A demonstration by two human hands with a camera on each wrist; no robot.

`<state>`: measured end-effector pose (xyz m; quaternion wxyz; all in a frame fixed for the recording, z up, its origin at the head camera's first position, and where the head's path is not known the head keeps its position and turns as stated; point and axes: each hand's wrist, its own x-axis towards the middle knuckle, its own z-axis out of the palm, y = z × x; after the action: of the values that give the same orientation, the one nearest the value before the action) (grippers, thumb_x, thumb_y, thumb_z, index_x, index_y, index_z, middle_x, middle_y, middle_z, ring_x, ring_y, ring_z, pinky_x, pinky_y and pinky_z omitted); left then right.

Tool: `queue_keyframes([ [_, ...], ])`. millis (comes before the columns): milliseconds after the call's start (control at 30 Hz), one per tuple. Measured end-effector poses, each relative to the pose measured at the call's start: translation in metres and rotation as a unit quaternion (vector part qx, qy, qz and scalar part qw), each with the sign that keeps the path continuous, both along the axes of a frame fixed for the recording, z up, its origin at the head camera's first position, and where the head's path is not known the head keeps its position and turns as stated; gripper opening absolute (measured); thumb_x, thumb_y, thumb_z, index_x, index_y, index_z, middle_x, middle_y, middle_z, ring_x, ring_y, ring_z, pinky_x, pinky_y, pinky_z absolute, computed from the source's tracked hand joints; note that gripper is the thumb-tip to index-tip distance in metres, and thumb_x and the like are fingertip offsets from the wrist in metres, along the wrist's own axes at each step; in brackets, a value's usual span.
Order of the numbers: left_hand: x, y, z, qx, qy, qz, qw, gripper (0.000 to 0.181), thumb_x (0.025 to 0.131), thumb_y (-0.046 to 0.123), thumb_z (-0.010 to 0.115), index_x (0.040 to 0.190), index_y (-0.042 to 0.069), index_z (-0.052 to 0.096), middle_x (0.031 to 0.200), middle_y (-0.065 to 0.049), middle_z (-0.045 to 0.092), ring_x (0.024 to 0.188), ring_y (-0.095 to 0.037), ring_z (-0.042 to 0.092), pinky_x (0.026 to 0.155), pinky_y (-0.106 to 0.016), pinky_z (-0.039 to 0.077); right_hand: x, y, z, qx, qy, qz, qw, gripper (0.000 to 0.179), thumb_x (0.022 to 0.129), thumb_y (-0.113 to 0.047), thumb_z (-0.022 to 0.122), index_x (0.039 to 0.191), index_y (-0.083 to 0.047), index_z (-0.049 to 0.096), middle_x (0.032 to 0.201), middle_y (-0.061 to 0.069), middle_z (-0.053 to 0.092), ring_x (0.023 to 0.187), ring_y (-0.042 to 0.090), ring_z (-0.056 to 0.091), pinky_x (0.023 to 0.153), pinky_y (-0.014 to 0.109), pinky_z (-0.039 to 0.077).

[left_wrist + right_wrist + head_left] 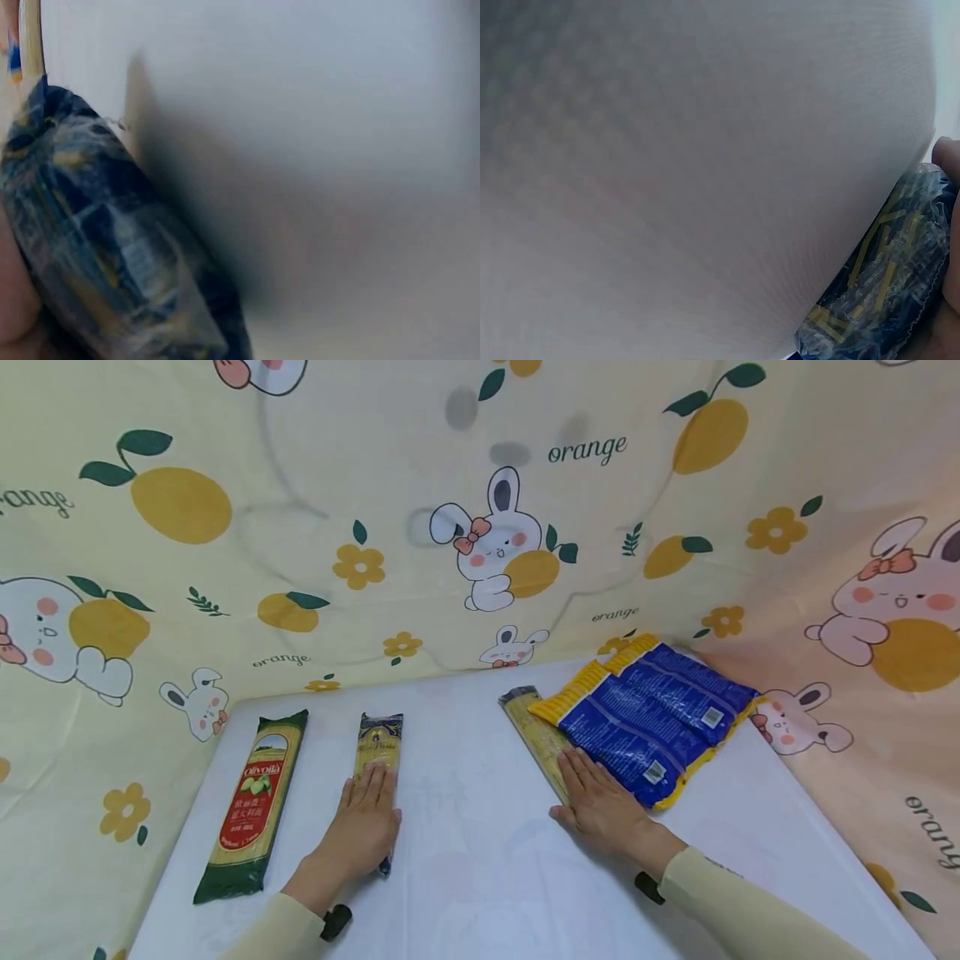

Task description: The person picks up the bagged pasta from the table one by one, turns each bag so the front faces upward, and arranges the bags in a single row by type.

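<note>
Resting with the left hand (366, 825) on a slim pasta packet (379, 739), left of middle on the white worktop (465, 877), with fingers nearly straight and close together. Resting with the right hand (603, 808) on a second pasta packet (534, 727), more to the right, with fingers also nearly straight. Seeing further blue bags (622, 731) at its right edge and, at left, a red-labelled packet (251, 802).
</note>
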<state>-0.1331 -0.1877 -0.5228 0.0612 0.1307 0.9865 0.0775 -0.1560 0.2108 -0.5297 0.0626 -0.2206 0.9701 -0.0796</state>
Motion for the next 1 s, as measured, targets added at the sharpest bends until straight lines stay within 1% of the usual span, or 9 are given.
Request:
queue_keyframes([
  [100,0.001,-0.022,-0.001,0.008,0.006,0.007,0.9999,0.069,0.111,0.029,0.049,0.163,-0.008,0.023,0.173,-0.027,0.015,0.162,-0.045,0.009,0.127,-0.066,0.013,0.0,0.0,0.0,0.001,-0.001,-0.001,1.0,0.087,0.108,-0.053,0.052,0.167,0.0,0.016,0.175,0.021,0.015,0.163,0.04,0.013,0.129,0.058,0.02],
  [200,0.003,-0.041,-0.002,0.008,0.018,0.006,0.9998,0.069,0.11,0.028,0.051,0.162,-0.009,0.025,0.172,-0.028,0.017,0.161,-0.046,0.011,0.126,-0.067,0.015,0.0,0.001,0.0,-0.001,-0.003,-0.003,1.0,0.087,0.108,-0.052,0.053,0.168,-0.001,0.016,0.175,0.021,0.015,0.163,0.04,0.013,0.129,0.058,0.02],
  [300,0.005,-0.055,-0.003,0.007,0.027,0.004,0.9996,0.069,0.11,0.027,0.053,0.162,-0.009,0.027,0.172,-0.028,0.019,0.161,-0.047,0.013,0.126,-0.067,0.016,0.001,0.002,0.001,-0.005,-0.005,-0.004,1.0,0.087,0.108,-0.051,0.053,0.167,0.0,0.016,0.175,0.021,0.015,0.163,0.04,0.013,0.129,0.058,0.019],
  [400,0.007,-0.065,-0.002,0.007,0.031,0.007,0.9995,0.07,0.108,0.027,0.056,0.162,-0.009,0.028,0.171,-0.029,0.02,0.16,-0.048,0.015,0.125,-0.068,0.017,0.001,0.002,0.002,-0.012,-0.007,-0.002,0.9999,0.086,0.108,-0.05,0.053,0.167,0.0,0.016,0.175,0.022,0.015,0.163,0.04,0.013,0.129,0.058,0.019],
  [533,0.009,-0.072,-0.001,0.012,0.029,0.016,0.9994,0.07,0.108,0.026,0.057,0.161,-0.01,0.028,0.171,-0.03,0.021,0.159,-0.05,0.016,0.124,-0.069,0.017,0.001,0.0,0.002,-0.021,-0.008,-0.002,0.9997,0.085,0.109,-0.048,0.053,0.167,0.001,0.017,0.175,0.022,0.015,0.163,0.041,0.013,0.129,0.058,0.02],
  [667,0.008,-0.075,-0.001,0.024,0.016,0.016,0.9995,0.071,0.109,0.025,0.056,0.161,-0.011,0.025,0.171,-0.031,0.018,0.159,-0.052,0.013,0.124,-0.069,0.016,0.002,-0.004,0.001,-0.04,-0.008,-0.005,0.9992,0.08,0.11,-0.042,0.052,0.166,0.004,0.018,0.174,0.025,0.017,0.162,0.043,0.014,0.128,0.06,0.02],
  [800,0.007,-0.079,-0.001,0.049,-0.004,0.015,0.9987,0.072,0.109,0.025,0.056,0.162,-0.01,0.023,0.172,-0.03,0.015,0.16,-0.051,0.01,0.124,-0.07,0.013,0.004,-0.011,0.001,-0.064,-0.013,-0.007,0.9978,0.075,0.111,-0.035,0.051,0.164,0.008,0.02,0.172,0.028,0.019,0.161,0.046,0.016,0.127,0.063,0.019],
  [900,0.006,-0.081,-0.002,0.063,-0.016,0.014,0.9978,0.073,0.109,0.025,0.056,0.163,-0.009,0.021,0.173,-0.029,0.012,0.16,-0.05,0.008,0.125,-0.07,0.012,0.006,-0.017,0.0,-0.071,-0.025,-0.021,0.9969,0.074,0.111,-0.034,0.05,0.165,0.007,0.019,0.173,0.027,0.017,0.161,0.045,0.015,0.128,0.062,0.017],
  [1000,0.005,-0.081,-0.002,0.062,-0.02,0.01,0.9978,0.073,0.109,0.026,0.056,0.163,-0.009,0.021,0.173,-0.029,0.012,0.16,-0.05,0.008,0.125,-0.07,0.011,0.008,-0.026,0.0,-0.081,-0.03,-0.033,0.9957,0.074,0.111,-0.033,0.05,0.164,0.008,0.019,0.173,0.028,0.016,0.162,0.045,0.013,0.128,0.063,0.017],
])
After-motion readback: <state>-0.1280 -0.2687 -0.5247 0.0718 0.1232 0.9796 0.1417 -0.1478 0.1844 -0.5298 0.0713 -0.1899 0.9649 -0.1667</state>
